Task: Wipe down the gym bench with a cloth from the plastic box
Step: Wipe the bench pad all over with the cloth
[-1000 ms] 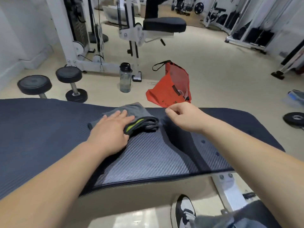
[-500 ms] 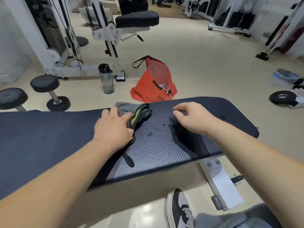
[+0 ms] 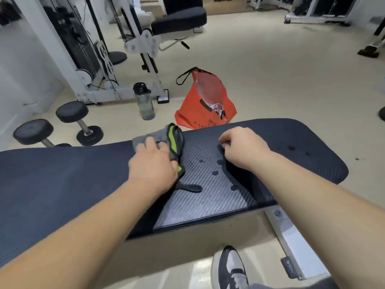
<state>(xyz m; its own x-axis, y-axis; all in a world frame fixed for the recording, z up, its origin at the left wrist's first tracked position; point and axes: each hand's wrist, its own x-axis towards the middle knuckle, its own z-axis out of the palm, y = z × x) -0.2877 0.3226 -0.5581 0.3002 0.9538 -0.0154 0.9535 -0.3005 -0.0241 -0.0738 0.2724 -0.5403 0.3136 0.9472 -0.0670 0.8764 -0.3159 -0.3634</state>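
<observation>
The cloth (image 3: pixel 166 140), grey with a lime-green strip and dark edging, lies bunched on the far edge of the gym bench (image 3: pixel 208 197), a little left of the pad's middle; one dark tab of it trails toward the near side; the left hand (image 3: pixel 153 168) lies palm-down on top of the cloth, fingers spread flat and pressing rather than curled around it, so nothing is pinched between them; the right hand (image 3: pixel 242 150) rests on the bench pad to the right of the cloth and apart from it, fingers curled loosely inward with the tips close to the thumb; whether they pinch anything cannot be told; between and near the two hands the dark, woven-textured pad carries several wet droplets (image 3: pixel 214 173); the bench runs across the view from left to right, its white metal leg (image 3: pixel 291 236) showing below the near right edge; a black-and-grey shoe (image 3: pixel 230 268) stands on the pale floor beside that leg; beyond the far edge of the bench an orange bag (image 3: pixel 205 105) sits open on the floor, just left of it a clear water bottle (image 3: pixel 144 102) with a black cap, farther left a pair of black dumbbells (image 3: pixel 81 122); a white cable machine (image 3: pixel 98 59) with a black padded seat stands at the far left
</observation>
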